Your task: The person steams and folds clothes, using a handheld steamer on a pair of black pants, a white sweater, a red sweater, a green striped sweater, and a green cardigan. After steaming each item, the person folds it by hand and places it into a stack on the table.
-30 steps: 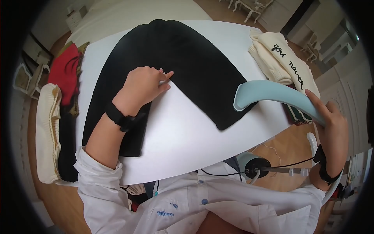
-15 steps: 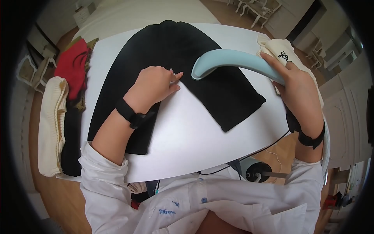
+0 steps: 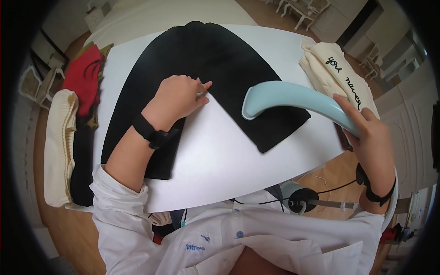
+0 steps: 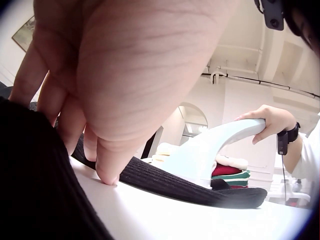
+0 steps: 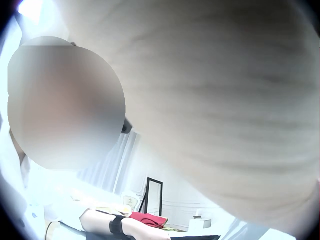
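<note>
Black ribbed trousers (image 3: 197, 55) lie spread flat on a white tabletop (image 3: 215, 156), the two legs parted toward the person. The left hand (image 3: 176, 98) presses down at the fork between the legs. Its fingertips reach the black cloth, and in the left wrist view the thumb (image 4: 107, 172) touches the white surface. The right hand (image 3: 369, 142) grips the handle of a pale blue garment steamer (image 3: 293, 94), whose head is over the lower part of the right trouser leg. The right wrist view shows mostly a close, blurred palm (image 5: 220, 100).
Folded cream knitwear with black lettering (image 3: 339, 68) lies at the right edge. On the left are a red garment (image 3: 83, 75), a cream knit roll (image 3: 59, 146) and a dark folded piece (image 3: 83, 165). A steamer base (image 3: 300, 197) and cables stand below the front edge.
The steamer first swept from beyond the right leg's hem up toward the fork, then came back down and right along that leg. The left hand stayed at the fork.
</note>
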The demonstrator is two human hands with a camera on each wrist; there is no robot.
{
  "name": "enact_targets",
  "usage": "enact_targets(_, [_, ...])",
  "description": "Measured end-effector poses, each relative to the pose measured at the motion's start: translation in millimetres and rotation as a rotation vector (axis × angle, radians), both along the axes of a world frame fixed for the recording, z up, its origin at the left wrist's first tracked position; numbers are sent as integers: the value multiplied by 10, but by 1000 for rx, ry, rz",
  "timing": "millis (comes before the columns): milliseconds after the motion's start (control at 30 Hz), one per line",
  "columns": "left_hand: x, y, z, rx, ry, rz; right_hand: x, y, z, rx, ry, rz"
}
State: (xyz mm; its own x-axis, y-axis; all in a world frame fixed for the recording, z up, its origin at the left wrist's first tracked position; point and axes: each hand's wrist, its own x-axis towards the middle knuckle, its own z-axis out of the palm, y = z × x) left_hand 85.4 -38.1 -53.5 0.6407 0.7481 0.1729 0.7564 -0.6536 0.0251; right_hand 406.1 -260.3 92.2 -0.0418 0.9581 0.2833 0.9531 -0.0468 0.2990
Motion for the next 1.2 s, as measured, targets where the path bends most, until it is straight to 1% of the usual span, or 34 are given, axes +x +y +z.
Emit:
enact_targets(167, [-14,1,-23,11,-65,-39,19,-247,159,-8,-27,-41])
enact_targets(233, [-9,15,-32,10,-37,-25,-31,-244,153,25,-85,6])
enact_targets(333, [-7,-3,19,-9,-6,-10,-143,-223,155,16,-90,63])
enact_targets(467, [-28,32,2,-30,-31,-38,-157,-241,163,32,-114,76])
enact_targets(567, [-26,26,23,-33,-3,-19,-79,-299,172,13,-55,48])
enact_targets(633, [-13,24,33,-31,14,-14,48,-361,155,32,-7,-38])
enact_targets(667, [-11,20,40,-26,29,-5,83,-387,176,30,-7,-40])
enact_targets(767, [-13,-19,65,-17,-8,-24,119,-462,264,26,-138,-212])
enact_targets(900, [-4,-27,66,-16,0,-11,190,-529,244,43,-164,-229])
enact_targets(1000, [-28,3,32,-9,-29,-45,103,-602,256,1,-163,-218])
enact_targets(1067, [-9,-22,64,-14,9,-17,-9,-637,296,-51,-120,-73])
enact_targets(1100, [-4,-26,73,-14,10,-18,-42,-653,278,-32,-94,-19])
enact_targets(1200, [3,-31,89,-34,33,8,-97,-666,294,-49,-57,21])
